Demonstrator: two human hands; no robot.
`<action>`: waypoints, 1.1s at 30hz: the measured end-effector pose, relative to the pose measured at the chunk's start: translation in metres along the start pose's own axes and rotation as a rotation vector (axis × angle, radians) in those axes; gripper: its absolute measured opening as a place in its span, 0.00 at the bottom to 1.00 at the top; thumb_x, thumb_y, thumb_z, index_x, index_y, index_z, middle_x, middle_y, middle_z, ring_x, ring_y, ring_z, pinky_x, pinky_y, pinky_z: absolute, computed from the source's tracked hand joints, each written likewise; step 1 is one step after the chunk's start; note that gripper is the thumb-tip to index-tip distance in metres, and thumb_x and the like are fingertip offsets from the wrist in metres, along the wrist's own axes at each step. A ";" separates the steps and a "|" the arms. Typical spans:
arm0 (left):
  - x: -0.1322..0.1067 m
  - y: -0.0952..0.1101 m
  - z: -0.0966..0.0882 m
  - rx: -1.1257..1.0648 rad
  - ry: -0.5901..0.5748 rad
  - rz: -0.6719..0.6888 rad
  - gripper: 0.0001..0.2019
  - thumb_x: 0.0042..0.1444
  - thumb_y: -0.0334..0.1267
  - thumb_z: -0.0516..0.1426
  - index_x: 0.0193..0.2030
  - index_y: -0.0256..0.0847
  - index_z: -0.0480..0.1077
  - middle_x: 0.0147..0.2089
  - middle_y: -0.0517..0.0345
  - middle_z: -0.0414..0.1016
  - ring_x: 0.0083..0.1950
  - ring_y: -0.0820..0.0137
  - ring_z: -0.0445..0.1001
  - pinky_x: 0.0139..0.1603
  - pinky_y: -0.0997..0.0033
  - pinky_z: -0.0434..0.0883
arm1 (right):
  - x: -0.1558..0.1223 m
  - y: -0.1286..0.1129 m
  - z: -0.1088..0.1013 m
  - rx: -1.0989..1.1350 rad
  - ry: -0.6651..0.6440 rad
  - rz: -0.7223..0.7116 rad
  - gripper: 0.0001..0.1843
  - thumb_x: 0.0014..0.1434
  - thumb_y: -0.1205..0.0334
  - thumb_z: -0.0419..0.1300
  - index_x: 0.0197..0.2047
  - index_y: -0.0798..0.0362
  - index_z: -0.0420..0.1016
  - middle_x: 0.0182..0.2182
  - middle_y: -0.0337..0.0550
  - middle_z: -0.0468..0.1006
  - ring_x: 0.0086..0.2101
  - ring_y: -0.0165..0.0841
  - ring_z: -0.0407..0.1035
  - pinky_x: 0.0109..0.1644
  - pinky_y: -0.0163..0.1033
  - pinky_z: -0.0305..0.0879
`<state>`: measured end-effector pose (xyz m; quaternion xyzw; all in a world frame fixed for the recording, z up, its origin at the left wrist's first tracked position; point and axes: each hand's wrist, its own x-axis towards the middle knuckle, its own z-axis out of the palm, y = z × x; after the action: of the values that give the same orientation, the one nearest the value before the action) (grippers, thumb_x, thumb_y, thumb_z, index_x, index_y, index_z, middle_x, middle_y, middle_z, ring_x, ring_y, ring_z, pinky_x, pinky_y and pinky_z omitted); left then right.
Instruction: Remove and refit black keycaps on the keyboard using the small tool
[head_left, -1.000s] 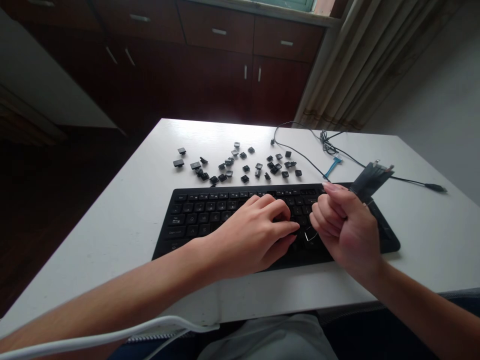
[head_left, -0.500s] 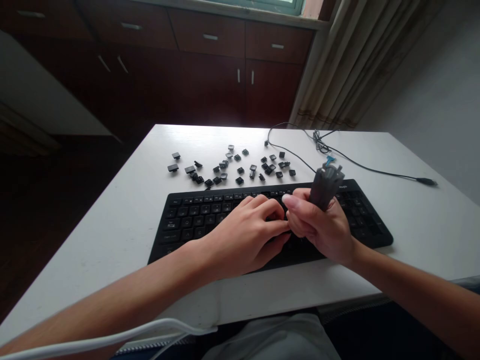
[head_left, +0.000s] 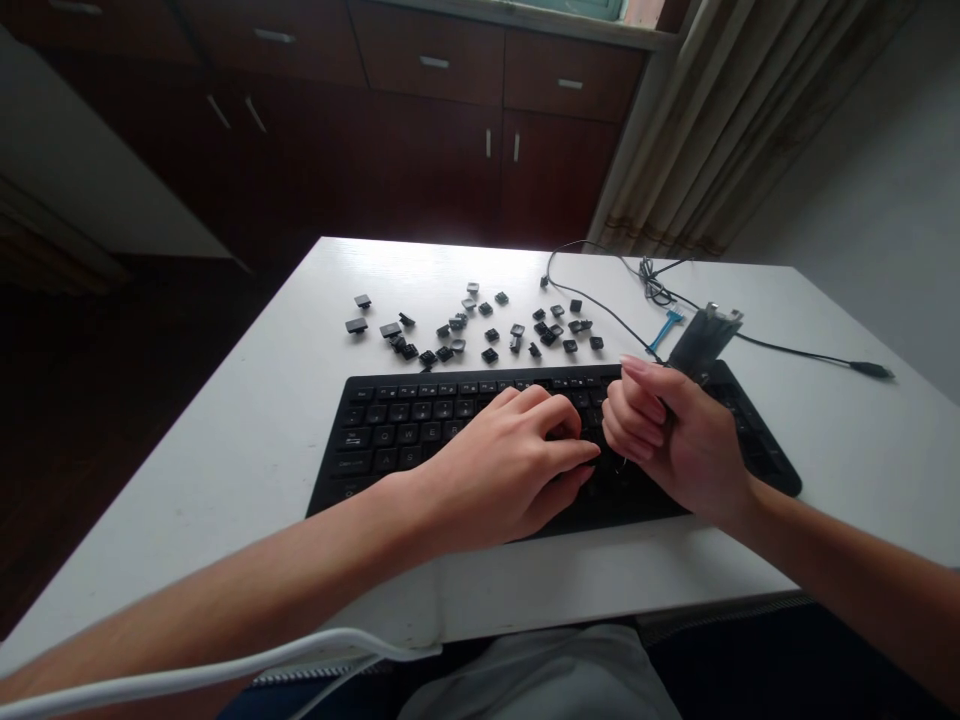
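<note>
In right hand (head_left: 667, 430) grips tool (head_left: 703, 342), left hand (head_left: 525, 455) (hold unclear) on keyboard (head_left: 406, 434), with keycaps (head_left: 490, 355) partly seated, partly loose toward table's far edge (head_left: 420, 259).

Left forearm (head_left: 300, 580), mine: bare, reaching diagonally in from lower left, wrist nearly straight. Left grip (head_left: 517, 455), mine: palm down, knuckles raised, fingers bent, thumb alongside index finger. Right forearm (head_left: 840, 565), mine: bare, from lower right. Right grip (head_left: 671, 435), mine: curled fist, thumb uppermost.
</note>
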<state>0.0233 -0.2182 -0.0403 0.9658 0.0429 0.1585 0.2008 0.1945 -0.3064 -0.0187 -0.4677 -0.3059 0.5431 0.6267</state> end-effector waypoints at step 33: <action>0.001 0.000 0.000 -0.016 -0.005 0.002 0.14 0.70 0.39 0.51 0.51 0.43 0.78 0.49 0.50 0.73 0.46 0.65 0.67 0.51 0.61 0.67 | 0.000 0.008 0.009 0.117 0.093 -0.080 0.27 0.57 0.60 0.63 0.15 0.50 0.50 0.11 0.29 0.47 0.13 0.23 0.41 0.16 0.34 0.40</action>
<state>0.0238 -0.2183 -0.0397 0.9646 0.0403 0.1565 0.2083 0.1833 -0.3039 -0.0224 -0.4425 -0.2628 0.5122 0.6876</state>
